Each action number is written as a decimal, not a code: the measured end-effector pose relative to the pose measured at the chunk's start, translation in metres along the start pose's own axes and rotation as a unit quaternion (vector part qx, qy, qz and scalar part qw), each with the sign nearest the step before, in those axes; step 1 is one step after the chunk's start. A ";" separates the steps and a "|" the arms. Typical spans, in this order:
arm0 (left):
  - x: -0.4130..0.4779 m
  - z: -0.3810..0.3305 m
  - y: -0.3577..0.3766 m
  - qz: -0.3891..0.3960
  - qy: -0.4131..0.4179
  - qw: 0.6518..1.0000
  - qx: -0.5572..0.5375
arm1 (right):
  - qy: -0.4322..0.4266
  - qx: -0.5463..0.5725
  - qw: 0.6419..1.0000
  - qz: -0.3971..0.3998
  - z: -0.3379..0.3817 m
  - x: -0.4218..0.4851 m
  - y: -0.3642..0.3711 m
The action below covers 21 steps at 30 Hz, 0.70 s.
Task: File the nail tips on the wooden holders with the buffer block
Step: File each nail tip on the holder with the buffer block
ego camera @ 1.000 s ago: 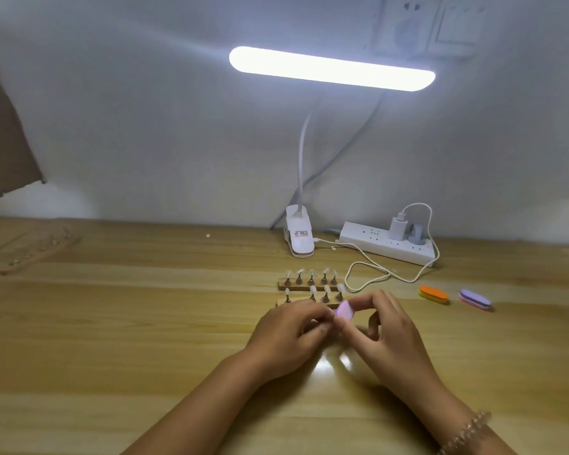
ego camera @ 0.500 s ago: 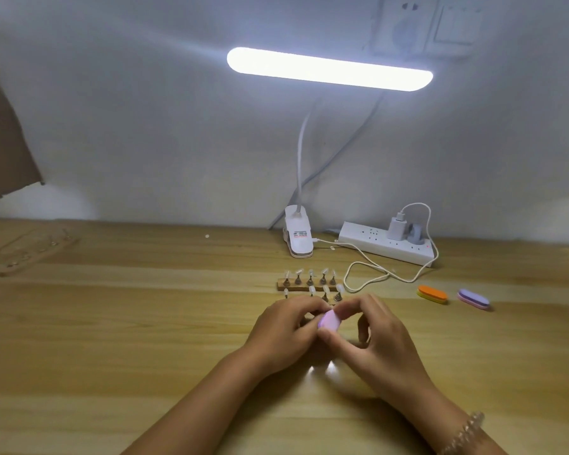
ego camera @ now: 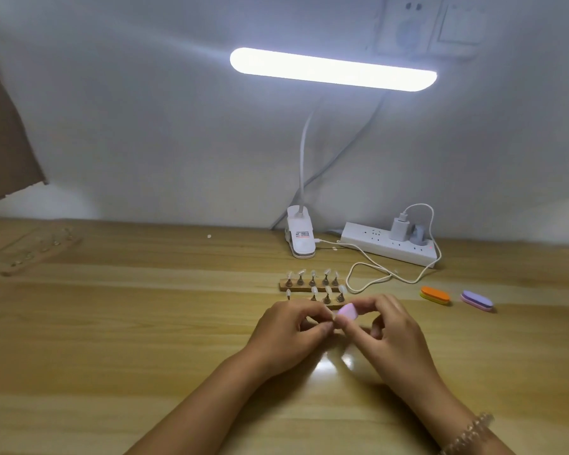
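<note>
Two wooden holders lie side by side on the table: the far holder [ego camera: 309,285] carries several clear nail tips on small metal stands, and the near holder [ego camera: 329,303] is partly hidden behind my hands. My right hand [ego camera: 388,336] pinches a small pink buffer block [ego camera: 347,311] between thumb and fingers. My left hand [ego camera: 289,333] pinches something small right against the block; it looks like a nail tip stand, mostly hidden by the fingers. Both hands meet just in front of the near holder.
An orange buffer [ego camera: 435,295] and a purple buffer [ego camera: 477,300] lie to the right. Behind the holders stand a clip lamp base [ego camera: 300,238], a power strip [ego camera: 390,246] and a looping white cable [ego camera: 375,274]. Another wooden holder [ego camera: 40,251] lies far left.
The buffer block in my right hand went left and down, then back up to the right, against what my left hand pinches. Both hands stay in front of the near holder.
</note>
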<state>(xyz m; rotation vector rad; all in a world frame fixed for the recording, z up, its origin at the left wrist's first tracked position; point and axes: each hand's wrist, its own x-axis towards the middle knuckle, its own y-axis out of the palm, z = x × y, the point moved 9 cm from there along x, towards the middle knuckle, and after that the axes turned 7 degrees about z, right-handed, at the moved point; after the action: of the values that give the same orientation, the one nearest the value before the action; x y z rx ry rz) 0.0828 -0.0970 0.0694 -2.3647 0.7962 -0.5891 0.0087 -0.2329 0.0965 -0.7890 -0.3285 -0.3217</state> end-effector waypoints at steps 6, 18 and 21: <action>-0.001 -0.001 0.000 0.000 0.003 1.000 0.002 | -0.032 -0.009 0.999 0.020 0.009 -0.003 0.007; -0.002 -0.003 -0.004 -0.027 0.034 0.999 0.021 | -0.031 -0.036 0.999 0.002 0.006 -0.003 0.002; -0.001 -0.002 -0.003 -0.028 0.026 0.999 0.018 | -0.086 -0.068 0.993 0.038 0.022 -0.010 0.014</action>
<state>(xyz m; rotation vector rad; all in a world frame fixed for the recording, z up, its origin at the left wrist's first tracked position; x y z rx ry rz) 0.0822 -0.0944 0.0727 -2.3532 0.7378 -0.6865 0.0016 -0.2061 0.0984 -0.9632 -0.4407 -0.2061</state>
